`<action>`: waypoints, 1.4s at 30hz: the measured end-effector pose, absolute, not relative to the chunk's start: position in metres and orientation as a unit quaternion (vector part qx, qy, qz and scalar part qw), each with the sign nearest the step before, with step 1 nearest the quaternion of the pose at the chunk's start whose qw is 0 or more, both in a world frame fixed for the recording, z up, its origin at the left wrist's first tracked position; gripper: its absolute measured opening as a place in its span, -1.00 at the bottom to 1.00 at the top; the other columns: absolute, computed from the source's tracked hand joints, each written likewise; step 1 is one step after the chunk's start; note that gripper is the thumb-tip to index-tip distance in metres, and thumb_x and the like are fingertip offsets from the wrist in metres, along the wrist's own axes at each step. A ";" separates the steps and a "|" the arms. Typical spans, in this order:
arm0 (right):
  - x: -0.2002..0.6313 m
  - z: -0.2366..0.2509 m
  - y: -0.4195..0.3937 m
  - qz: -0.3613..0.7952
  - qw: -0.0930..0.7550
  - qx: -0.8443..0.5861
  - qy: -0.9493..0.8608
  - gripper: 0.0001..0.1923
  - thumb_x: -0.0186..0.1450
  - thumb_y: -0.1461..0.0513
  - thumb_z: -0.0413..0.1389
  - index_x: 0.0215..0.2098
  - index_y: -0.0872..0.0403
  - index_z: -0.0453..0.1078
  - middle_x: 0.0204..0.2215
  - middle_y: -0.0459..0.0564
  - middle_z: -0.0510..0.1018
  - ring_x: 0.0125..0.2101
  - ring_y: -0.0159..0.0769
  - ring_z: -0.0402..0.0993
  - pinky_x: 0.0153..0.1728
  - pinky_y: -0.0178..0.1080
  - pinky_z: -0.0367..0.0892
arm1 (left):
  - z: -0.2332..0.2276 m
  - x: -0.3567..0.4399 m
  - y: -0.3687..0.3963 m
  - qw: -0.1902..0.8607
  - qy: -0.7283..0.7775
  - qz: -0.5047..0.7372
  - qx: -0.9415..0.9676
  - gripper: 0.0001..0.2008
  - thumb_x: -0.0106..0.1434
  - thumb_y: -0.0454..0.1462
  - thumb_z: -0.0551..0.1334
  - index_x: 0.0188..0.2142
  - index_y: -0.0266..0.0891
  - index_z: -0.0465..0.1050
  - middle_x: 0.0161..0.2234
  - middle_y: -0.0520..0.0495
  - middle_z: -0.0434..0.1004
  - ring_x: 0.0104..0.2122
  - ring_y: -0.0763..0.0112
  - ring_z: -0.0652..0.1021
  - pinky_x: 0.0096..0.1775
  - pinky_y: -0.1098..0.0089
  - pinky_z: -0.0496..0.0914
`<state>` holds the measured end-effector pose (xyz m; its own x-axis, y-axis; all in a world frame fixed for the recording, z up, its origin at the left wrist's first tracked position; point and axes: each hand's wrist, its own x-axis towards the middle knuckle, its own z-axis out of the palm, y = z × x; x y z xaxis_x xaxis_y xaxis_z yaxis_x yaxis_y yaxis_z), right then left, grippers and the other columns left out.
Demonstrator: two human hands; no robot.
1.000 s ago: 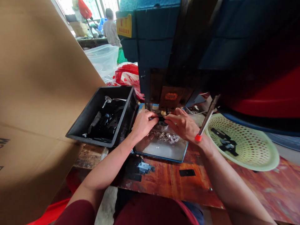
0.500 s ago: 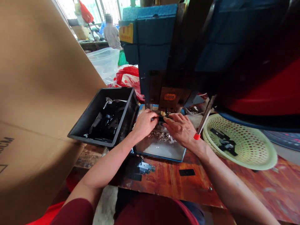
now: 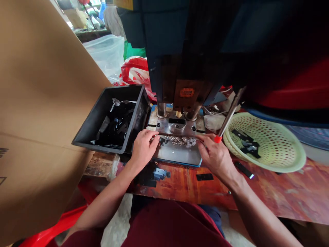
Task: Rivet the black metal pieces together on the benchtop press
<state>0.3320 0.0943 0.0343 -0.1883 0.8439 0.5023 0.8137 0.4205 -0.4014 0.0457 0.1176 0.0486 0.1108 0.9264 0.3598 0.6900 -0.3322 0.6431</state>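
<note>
both hands have pulled back from under the press head. a second ago they were up at the die, fingers pinching a small black piece there; now the left hand [image 3: 143, 148] and right hand [image 3: 217, 157] rest at the near edge of the metal plate [image 3: 180, 156], and the black piece [image 3: 177, 121] lies alone in the slot of the die block [image 3: 177, 127], under the press head [image 3: 187, 92]. judging by that, the piece looks seated and the hands are clear of the tool.

the left grip is loosely curled with fingertips on the plate edge, holding nothing; the right grip is likewise empty, fingers spread and resting flat.

a heap of metal scraps [image 3: 180, 140] lies between the hands. the black bin [image 3: 115, 123] stands just beside the left hand, the green basket [image 3: 267, 144] near the right, and a red-tipped lever [image 3: 227, 118] slants down close above the right fingers. open room lies toward the person, over the bench [image 3: 282, 195], where a few loose black pieces [image 3: 205, 177] lie.
</note>
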 end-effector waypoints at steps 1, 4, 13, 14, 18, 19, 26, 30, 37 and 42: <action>0.330 0.030 0.085 0.015 0.339 -0.531 -0.776 -0.73 0.52 0.20 0.03 0.02 0.09 0.53 -0.16 0.16 0.61 -0.14 -0.08 0.54 -0.05 0.00 0.49 | 0.042 0.043 0.113 0.126 0.557 0.349 0.743 -0.81 0.43 -0.26 0.28 -0.04 -0.17 0.66 -0.14 -0.15 0.58 -0.13 0.19 0.53 -0.03 0.22 0.44; 0.323 0.020 0.064 -0.010 0.329 -0.512 -0.793 -0.75 0.51 0.25 0.05 -0.02 0.13 0.56 -0.21 0.14 0.60 -0.20 -0.13 0.50 -0.10 -0.06 0.46 | 0.027 0.039 0.106 0.062 0.541 0.305 0.781 -0.79 0.42 -0.26 0.30 0.00 -0.19 0.66 -0.08 -0.19 0.55 -0.05 0.09 0.45 0.06 0.09 0.41; 0.319 0.013 0.054 -0.083 0.270 -0.525 -0.803 -0.74 0.50 0.26 0.07 0.03 0.12 0.56 -0.23 0.10 0.57 -0.23 -0.13 0.36 -0.20 -0.09 0.25 | 0.022 0.044 0.100 0.060 0.527 0.318 0.786 -0.83 0.40 -0.21 0.35 -0.06 -0.15 0.67 -0.08 -0.16 0.55 -0.03 0.11 0.44 0.04 0.09 0.37; 0.318 0.013 0.054 -0.090 0.263 -0.524 -0.805 -0.75 0.50 0.26 0.08 0.03 0.12 0.56 -0.23 0.10 0.58 -0.23 -0.13 0.36 -0.20 -0.09 0.24 | 0.022 0.045 0.100 0.059 0.525 0.315 0.788 -0.82 0.39 -0.20 0.37 -0.05 -0.15 0.67 -0.07 -0.16 0.55 -0.04 0.11 0.44 0.03 0.09 0.37; 0.311 0.020 0.046 -0.123 0.236 -0.501 -0.823 -0.78 0.50 0.27 0.10 0.03 0.13 0.54 -0.24 0.08 0.59 -0.19 -0.12 0.38 -0.16 -0.09 0.22 | 0.023 0.049 0.099 0.051 0.508 0.302 0.805 -0.85 0.37 -0.21 0.39 -0.09 -0.12 0.69 -0.12 -0.13 0.57 -0.07 0.12 0.42 -0.01 0.10 0.34; 0.308 0.023 0.043 -0.128 0.229 -0.493 -0.829 -0.78 0.50 0.25 0.11 0.02 0.13 0.54 -0.23 0.08 0.60 -0.18 -0.12 0.39 -0.14 -0.08 0.22 | 0.023 0.050 0.098 0.049 0.503 0.302 0.808 -0.86 0.38 -0.22 0.38 -0.10 -0.11 0.69 -0.13 -0.12 0.58 -0.07 0.12 0.42 -0.01 0.11 0.33; 0.297 0.026 0.030 -0.126 0.226 -0.421 -0.870 -0.79 0.50 0.31 0.08 0.02 0.20 0.50 -0.22 0.09 0.62 -0.17 -0.13 0.41 -0.06 -0.06 0.24 | 0.026 0.047 0.083 0.035 0.501 0.286 0.816 -0.76 0.43 -0.16 0.33 0.04 -0.12 0.64 -0.07 -0.16 0.58 -0.05 0.11 0.43 -0.04 0.11 0.32; 0.298 0.018 0.029 -0.106 0.242 -0.384 -0.885 -0.72 0.51 0.38 -0.05 0.01 0.21 0.49 -0.24 0.10 0.61 -0.20 -0.13 0.41 -0.06 -0.06 0.25 | 0.024 0.037 0.073 0.019 0.466 0.263 0.845 -0.71 0.44 -0.09 0.31 0.06 -0.12 0.62 -0.01 -0.16 0.59 0.00 0.08 0.43 -0.02 0.10 0.30; 0.297 0.027 0.065 -0.044 0.335 -0.425 -0.840 -0.86 0.50 0.28 0.10 -0.19 0.07 0.51 -0.30 0.02 0.58 -0.27 -0.21 0.44 -0.19 -0.15 0.31 | 0.012 0.029 0.070 0.002 0.391 0.308 0.867 -0.83 0.42 -0.21 0.35 -0.04 -0.16 0.62 -0.11 -0.08 0.66 -0.01 0.13 0.44 0.01 0.15 0.30; 0.294 0.051 0.124 -0.067 0.416 -0.484 -0.767 -0.85 0.48 0.20 0.14 -0.18 0.04 0.55 -0.27 0.04 0.58 -0.23 -0.18 0.47 -0.12 -0.10 0.35 | 0.003 0.034 0.066 -0.008 0.375 0.373 0.849 -0.89 0.44 -0.30 0.33 -0.07 -0.16 0.61 -0.16 -0.03 0.70 -0.11 0.23 0.48 -0.02 0.20 0.32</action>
<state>0.2941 0.1240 0.0505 -0.1848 0.6871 0.7027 0.7981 0.5222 -0.3007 0.0340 0.0659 0.0030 0.4411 0.6297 0.6394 0.6423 -0.7191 0.2652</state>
